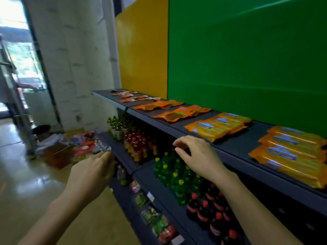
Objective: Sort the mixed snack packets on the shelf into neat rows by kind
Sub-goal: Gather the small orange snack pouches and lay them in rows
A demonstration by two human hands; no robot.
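The dark top shelf [235, 144] carries snack packets in groups. Small red and white packets [131, 96] lie scattered at the far left end. Two rows of orange pouches [180, 113] come after them. Yellow-orange long packets [219, 125] lie in a stack, and a second stack of the same kind [292, 152] sits at the right. My right hand [194, 156] hovers in front of the shelf edge, fingers loosely curled, holding nothing. My left hand [92, 172] is lower and to the left, out over the aisle, fingers relaxed and empty.
Below the top shelf stand rows of bottles: green ones [175, 174], red-capped dark ones [212, 213] and reddish ones [139, 144]. Small packets hang along the lowest edge [152, 214]. Boxes and goods lie on the floor [67, 149] at left. A person stands by the doorway [10, 91].
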